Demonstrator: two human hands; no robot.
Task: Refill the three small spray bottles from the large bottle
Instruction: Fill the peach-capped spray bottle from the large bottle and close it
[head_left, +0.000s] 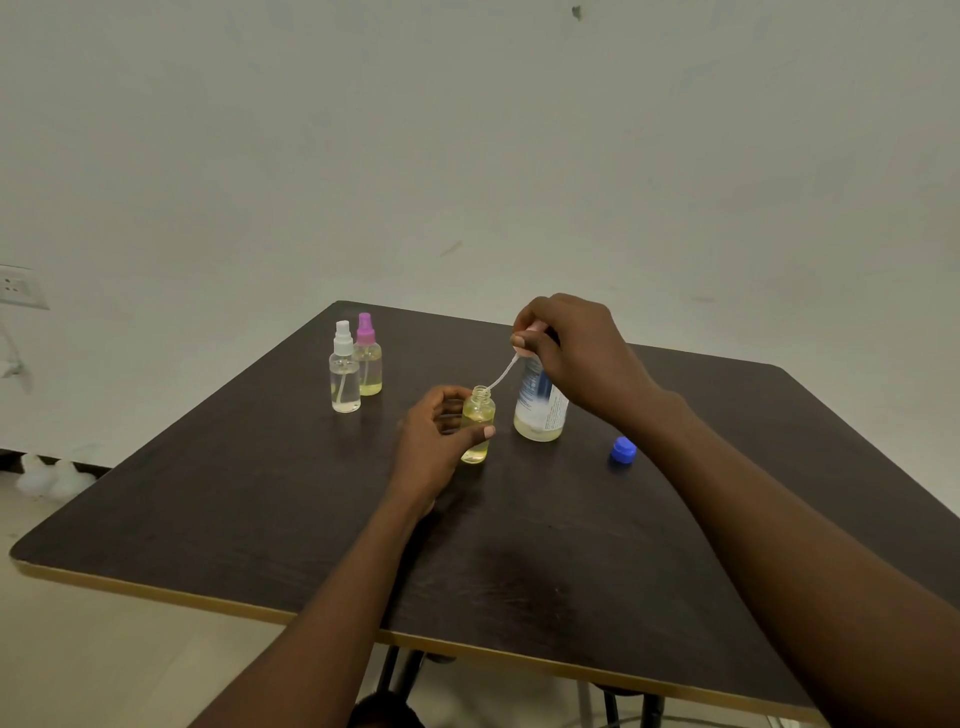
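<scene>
My left hand (439, 434) grips a small uncapped bottle (478, 422) of yellowish liquid standing on the dark table (260, 519). Above it, my right hand (566, 343) pinches its spray head, mostly hidden in the fingers, and the thin dip tube (503, 375) slants down so its tip is at the bottle's open neck. Directly behind the right hand stands the large labelled bottle (540, 410), uncapped and nearly empty. Its blue cap (623, 450) lies on the table to the right. Two capped small spray bottles stand at the far left: one white-topped (344, 371), one pink-topped (368, 358).
The table's far edge runs close to a pale wall. A wall socket (18, 286) sits at the left. White objects (49, 475) lie on the floor beyond the table's left edge. Table legs (395, 670) show beneath the near edge.
</scene>
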